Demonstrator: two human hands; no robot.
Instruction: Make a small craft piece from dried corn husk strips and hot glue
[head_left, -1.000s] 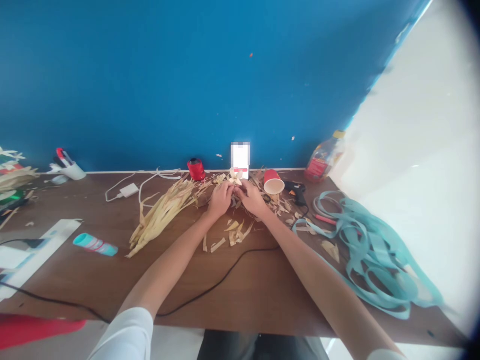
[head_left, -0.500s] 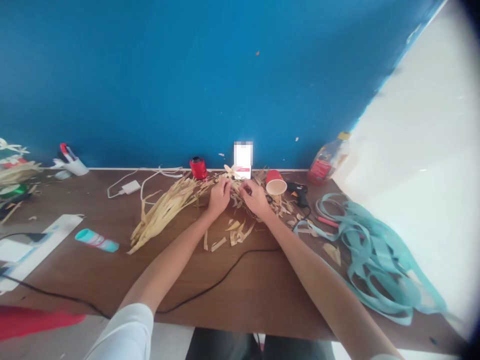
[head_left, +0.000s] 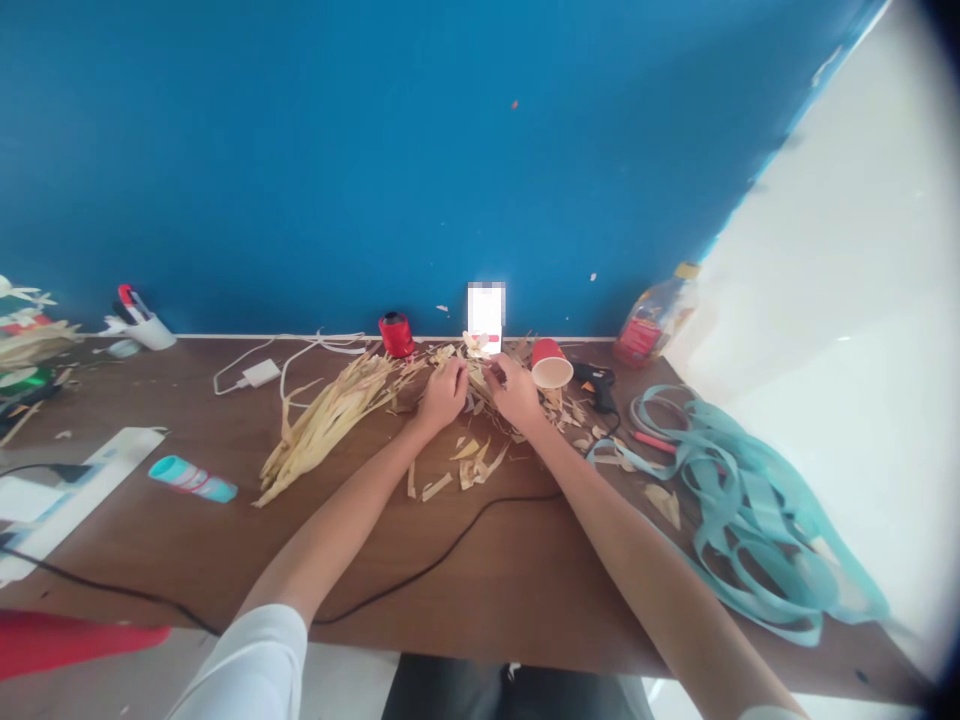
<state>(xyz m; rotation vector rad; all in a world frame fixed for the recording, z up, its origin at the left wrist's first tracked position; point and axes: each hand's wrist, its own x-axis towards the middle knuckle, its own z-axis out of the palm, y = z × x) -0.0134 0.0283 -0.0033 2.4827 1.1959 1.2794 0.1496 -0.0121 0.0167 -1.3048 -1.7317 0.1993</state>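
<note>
Just left of the red paper cup (head_left: 551, 364) on the brown table (head_left: 510, 570), the left hand (head_left: 444, 395) and right hand (head_left: 514, 392) are close together over loose dried leaf shreds (head_left: 480, 465). The fingers (head_left: 491, 372) of both hands are curled inward onto the leaf material; whether they grip it cannot be determined from this view. A small pale folded leaf flower (head_left: 475, 345) is located between the hands and the cup, at the far side of the hands. Farther left of the cup lie a red spool (head_left: 396, 335) and a long bundle of dried leaf strips (head_left: 330, 425). Just right of the cup is a black hot glue gun (head_left: 596, 385), with a plastic bottle (head_left: 654, 318) beyond it; the print on its red label is too small to read. Teal ribbon (head_left: 750, 510) lies in loose loops well right of the cup. A white card (head_left: 486, 312) stands just behind and left of the cup, its face obscured. A teal tube (head_left: 193, 479), far left of the cup, bears illegible pink markings.
</note>
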